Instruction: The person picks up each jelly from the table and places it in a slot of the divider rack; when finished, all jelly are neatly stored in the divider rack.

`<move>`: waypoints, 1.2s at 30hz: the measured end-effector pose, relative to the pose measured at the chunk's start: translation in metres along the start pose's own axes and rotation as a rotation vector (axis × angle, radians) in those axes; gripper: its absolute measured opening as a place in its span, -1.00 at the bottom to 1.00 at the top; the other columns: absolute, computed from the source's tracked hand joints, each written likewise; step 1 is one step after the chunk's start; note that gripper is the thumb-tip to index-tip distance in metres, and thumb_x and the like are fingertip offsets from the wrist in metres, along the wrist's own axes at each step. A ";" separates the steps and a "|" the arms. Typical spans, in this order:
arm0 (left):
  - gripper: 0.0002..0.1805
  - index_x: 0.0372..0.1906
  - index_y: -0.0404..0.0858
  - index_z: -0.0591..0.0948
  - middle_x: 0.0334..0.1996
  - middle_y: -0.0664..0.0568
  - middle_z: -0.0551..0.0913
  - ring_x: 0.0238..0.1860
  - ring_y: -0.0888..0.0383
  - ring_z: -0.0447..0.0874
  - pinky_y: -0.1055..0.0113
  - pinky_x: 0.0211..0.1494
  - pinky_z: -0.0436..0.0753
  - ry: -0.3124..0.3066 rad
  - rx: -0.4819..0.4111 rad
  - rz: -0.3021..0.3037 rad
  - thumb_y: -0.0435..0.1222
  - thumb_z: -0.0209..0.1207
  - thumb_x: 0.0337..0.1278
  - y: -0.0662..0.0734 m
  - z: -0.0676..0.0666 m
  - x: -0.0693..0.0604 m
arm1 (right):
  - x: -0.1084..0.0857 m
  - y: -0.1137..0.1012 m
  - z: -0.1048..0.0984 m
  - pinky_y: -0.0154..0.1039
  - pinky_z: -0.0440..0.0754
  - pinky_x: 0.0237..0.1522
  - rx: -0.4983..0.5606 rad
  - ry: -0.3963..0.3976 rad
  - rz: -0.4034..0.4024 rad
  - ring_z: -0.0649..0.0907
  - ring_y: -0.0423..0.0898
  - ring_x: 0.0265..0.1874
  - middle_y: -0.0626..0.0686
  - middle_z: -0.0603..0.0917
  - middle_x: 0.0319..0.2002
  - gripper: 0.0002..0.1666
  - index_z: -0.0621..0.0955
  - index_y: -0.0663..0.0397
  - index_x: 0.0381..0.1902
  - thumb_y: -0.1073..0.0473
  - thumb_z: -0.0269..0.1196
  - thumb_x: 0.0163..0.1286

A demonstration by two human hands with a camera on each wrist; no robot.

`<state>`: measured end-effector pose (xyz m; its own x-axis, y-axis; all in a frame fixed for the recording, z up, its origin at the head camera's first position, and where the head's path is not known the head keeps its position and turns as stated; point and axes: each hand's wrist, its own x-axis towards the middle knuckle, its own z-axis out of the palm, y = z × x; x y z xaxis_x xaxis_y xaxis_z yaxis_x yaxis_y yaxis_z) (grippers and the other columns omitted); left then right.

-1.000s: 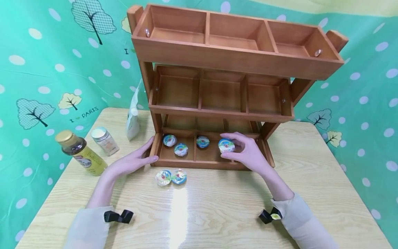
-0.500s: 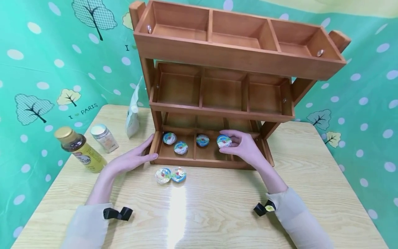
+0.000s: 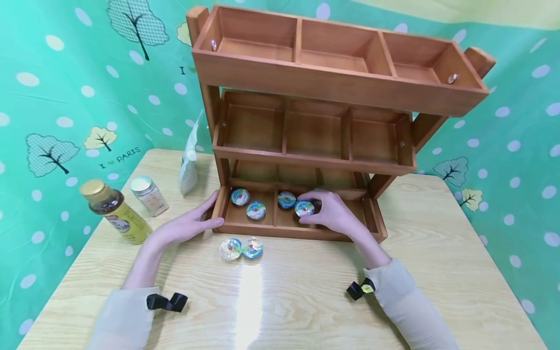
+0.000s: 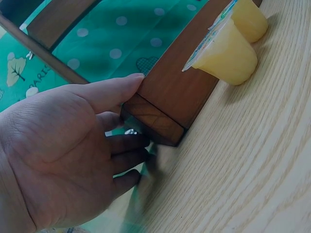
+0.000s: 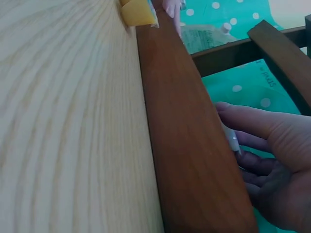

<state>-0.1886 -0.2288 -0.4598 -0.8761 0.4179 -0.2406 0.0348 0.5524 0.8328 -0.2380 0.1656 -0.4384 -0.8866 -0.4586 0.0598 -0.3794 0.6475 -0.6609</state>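
In the head view the right hand pinches a small jelly cup inside the bottom tray's middle compartment, close beside another cup. The right wrist view shows only a pale bit of that cup between thumb and fingers, behind the tray's front board. At the tray's left end the left hand holds the corner of the wooden shelf, thumb at the front and fingers along the side. Two cups lie in the left compartment.
Two more jelly cups stand on the table before the tray. Left of the shelf are a yellow bottle, a clear jar and a white pouch. The upper tiers overhang the bottom tray.
The right hand has moved left with its cup, from the middle compartment's right side to beside the other cup. The left hand keeps its hold on the shelf's end.
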 end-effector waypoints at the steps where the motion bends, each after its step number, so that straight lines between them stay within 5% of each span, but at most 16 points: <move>1: -0.03 0.69 0.05 -0.30 0.70 -0.17 -0.31 0.68 -0.35 -0.31 -0.39 0.62 -0.08 -0.001 -0.001 0.001 0.06 0.06 0.53 0.000 0.000 0.000 | -0.001 0.000 0.001 -0.04 0.69 0.07 -0.035 0.002 -0.020 0.71 -0.05 -0.02 -0.02 0.79 -0.04 -0.41 0.74 -0.07 0.11 0.06 0.63 0.08; 11: -0.04 0.69 0.05 -0.30 0.70 -0.18 -0.31 0.68 -0.34 -0.32 -0.39 0.62 -0.08 0.000 0.001 0.006 0.07 0.05 0.53 0.001 0.000 -0.001 | 0.000 0.002 0.006 -0.01 0.68 0.11 -0.205 0.012 -0.158 0.71 0.00 -0.01 0.01 0.82 -0.08 -0.43 0.76 0.04 0.08 0.09 0.63 0.08; 26: -0.04 0.69 0.08 -0.29 0.70 -0.19 -0.31 0.68 -0.36 -0.31 -0.40 0.62 -0.08 0.006 -0.003 -0.017 0.09 0.05 0.51 0.001 0.002 -0.003 | -0.005 0.003 0.008 0.03 0.61 0.29 -0.244 0.006 -0.126 0.66 0.07 0.20 0.05 0.76 0.09 -0.38 0.69 0.04 0.14 0.10 0.61 0.10; 36: -0.04 0.69 0.07 -0.29 0.70 -0.18 -0.33 0.68 -0.37 -0.34 -0.41 0.62 -0.11 0.002 -0.013 -0.025 0.08 0.05 0.52 0.002 0.001 -0.002 | -0.005 0.005 0.005 0.05 0.65 0.24 -0.274 0.018 -0.184 0.70 0.11 0.16 0.14 0.77 0.10 -0.32 0.69 0.16 0.17 0.14 0.62 0.06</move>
<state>-0.1861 -0.2283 -0.4582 -0.8776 0.4025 -0.2604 0.0063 0.5529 0.8332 -0.2343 0.1682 -0.4461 -0.8004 -0.5735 0.1745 -0.5883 0.6956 -0.4124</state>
